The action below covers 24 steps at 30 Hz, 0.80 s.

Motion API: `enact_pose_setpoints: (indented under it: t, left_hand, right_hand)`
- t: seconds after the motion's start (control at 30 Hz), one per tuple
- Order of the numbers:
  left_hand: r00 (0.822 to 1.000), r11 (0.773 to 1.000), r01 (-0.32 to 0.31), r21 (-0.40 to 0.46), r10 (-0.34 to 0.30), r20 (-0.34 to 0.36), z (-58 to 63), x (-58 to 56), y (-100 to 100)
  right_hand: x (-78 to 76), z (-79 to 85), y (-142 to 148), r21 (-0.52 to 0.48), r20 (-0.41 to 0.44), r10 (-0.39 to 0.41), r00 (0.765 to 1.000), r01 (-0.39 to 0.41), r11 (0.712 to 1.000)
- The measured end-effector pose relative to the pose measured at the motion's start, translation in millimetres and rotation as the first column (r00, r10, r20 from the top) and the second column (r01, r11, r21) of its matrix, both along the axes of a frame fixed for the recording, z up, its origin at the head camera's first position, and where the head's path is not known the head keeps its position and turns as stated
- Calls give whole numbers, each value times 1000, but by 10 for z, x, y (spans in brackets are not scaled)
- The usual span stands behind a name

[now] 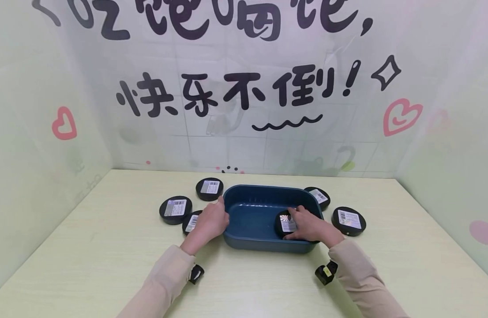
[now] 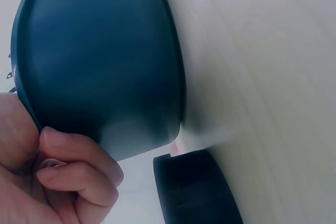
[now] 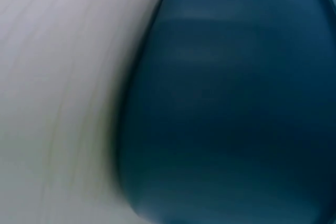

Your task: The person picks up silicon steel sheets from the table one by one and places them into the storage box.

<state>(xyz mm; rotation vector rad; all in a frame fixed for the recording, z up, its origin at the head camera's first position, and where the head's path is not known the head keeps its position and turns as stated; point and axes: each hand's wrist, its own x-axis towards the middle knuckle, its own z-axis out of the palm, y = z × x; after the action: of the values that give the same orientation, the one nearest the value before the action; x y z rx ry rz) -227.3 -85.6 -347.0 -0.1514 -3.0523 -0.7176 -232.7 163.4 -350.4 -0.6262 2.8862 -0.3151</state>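
Observation:
A dark blue rectangular tub (image 1: 264,245) stands on the table between the hands. At its left end my left hand (image 1: 211,219) grips the rim; the left wrist view shows that hand's fingers (image 2: 79,174) curled against the tub's outer wall (image 2: 105,61). My right hand (image 1: 307,224) reaches over the right rim and holds a flat black round puck-like disc (image 1: 285,223) with a silver label, inside the tub at its right end. Blue tub wall (image 3: 226,98) fills much of the right wrist view, where the right hand is hidden.
Left of the tub lie three labelled black discs, one far back (image 1: 209,189), one outermost (image 1: 175,209) and one (image 1: 191,222) partly behind my left hand. Two more, a rear disc (image 1: 318,197) and a front disc (image 1: 349,221), lie to its right. A printed curtain (image 1: 244,145) stands behind.

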Motion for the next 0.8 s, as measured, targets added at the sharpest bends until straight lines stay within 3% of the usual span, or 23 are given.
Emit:
enact_pose_setpoints:
  t: [0.8]
  left_hand:
    - [1000, 1000, -7, -7, 7, -1, 8, 9, 8]
  right_hand:
    - [1, 16, 5, 11, -1, 1, 1000, -1, 1000]
